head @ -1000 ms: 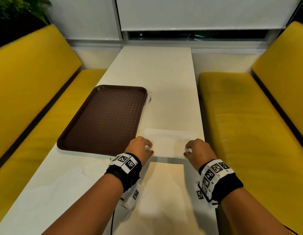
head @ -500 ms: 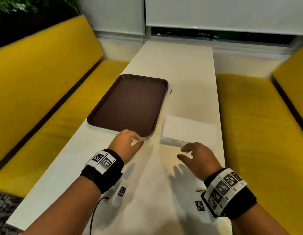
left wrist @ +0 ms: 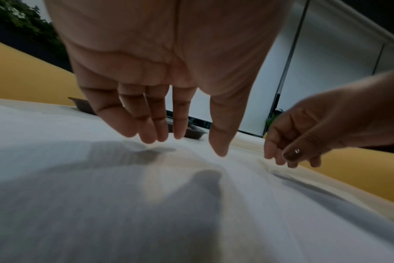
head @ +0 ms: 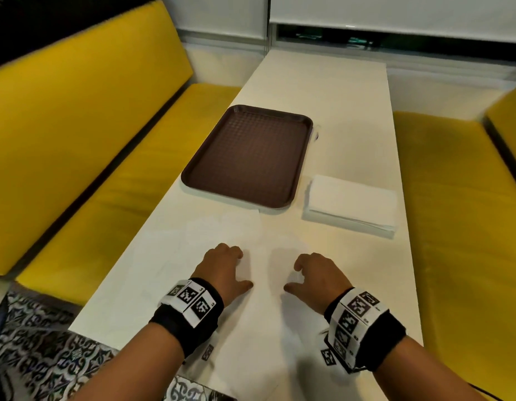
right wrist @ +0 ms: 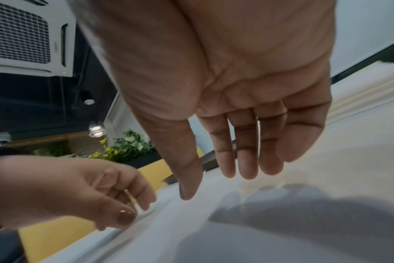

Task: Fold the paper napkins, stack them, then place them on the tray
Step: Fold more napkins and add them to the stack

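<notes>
Both my left hand [head: 226, 266] and right hand [head: 319, 277] hover relaxed and empty, side by side over the unfolded napkin [head: 236, 241] directly beneath them, equally near it, while the folded stack [head: 352, 205] lies ahead-right beside the tray [head: 193, 180].

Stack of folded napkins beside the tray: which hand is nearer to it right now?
Right. The right hand sits just short of the stack of folded napkins, slightly toward the tray side. The left hand is further over, in front of the tray.
</notes>
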Demonstrator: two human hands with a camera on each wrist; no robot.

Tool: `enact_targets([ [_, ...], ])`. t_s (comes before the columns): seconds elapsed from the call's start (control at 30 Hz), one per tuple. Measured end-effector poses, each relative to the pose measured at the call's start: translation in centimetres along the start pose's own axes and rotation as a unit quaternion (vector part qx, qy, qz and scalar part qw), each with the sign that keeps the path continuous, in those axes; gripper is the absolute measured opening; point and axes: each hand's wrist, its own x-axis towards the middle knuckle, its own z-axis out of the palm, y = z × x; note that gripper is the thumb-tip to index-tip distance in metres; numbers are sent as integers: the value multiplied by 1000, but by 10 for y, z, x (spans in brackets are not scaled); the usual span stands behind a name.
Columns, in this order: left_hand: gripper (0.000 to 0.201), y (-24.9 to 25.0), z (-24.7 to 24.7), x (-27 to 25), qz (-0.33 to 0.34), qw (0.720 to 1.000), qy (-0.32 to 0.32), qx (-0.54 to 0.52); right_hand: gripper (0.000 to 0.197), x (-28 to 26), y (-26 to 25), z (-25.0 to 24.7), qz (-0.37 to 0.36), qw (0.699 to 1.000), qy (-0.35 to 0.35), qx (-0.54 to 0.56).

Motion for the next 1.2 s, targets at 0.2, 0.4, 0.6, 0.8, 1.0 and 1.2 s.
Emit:
enact_targets([
  [0.2,67,-3,10,-2,3,1000,-5,11,58,-1,-18,11,37,999,2,-14],
  [0.4,71,-6,12,-1,9,1000,3,-1,37,-2,-24,6,48,998,27,13],
  [0.6,74,-8,12,-2,19,1000,10,-8,11,-4,-20,7,2,998,45,47],
  [0.8,70,-13,-5,-1,38,996,50,-60,4,-11,-15,-13,-45,988,78,125],
  [1.0,65,-21,-33,0,30,977,123,-172,8,-24,-10,-55,-43,947,168,271],
  [1.2,54,-18,-51,-7,1,882,71,-467,4,-32,-3,-91,-36,880,223,418],
])
